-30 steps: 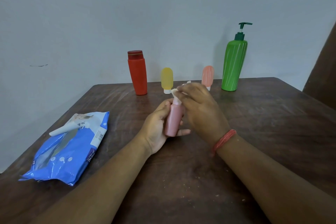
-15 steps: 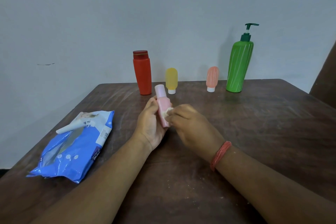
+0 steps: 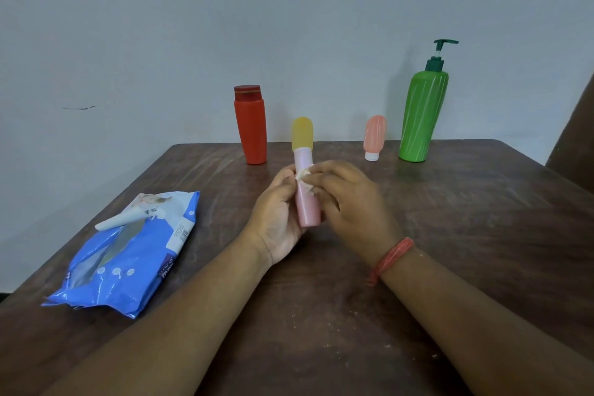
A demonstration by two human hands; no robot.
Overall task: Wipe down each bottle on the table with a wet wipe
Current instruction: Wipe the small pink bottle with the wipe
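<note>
Setting: worn wooden table [image 3: 450, 235], plain grey wall behind
Left hand [image 3: 276, 212]: wrapped round the pink bottle [image 3: 307, 202], upright just off the tabletop
Right hand [image 3: 347, 199]: pinched a wet wipe [image 3: 303, 174] against the bottle's upper part
Feel: probably light, smooth, slippery once wet
Best hold: lower body, firmly
</note>
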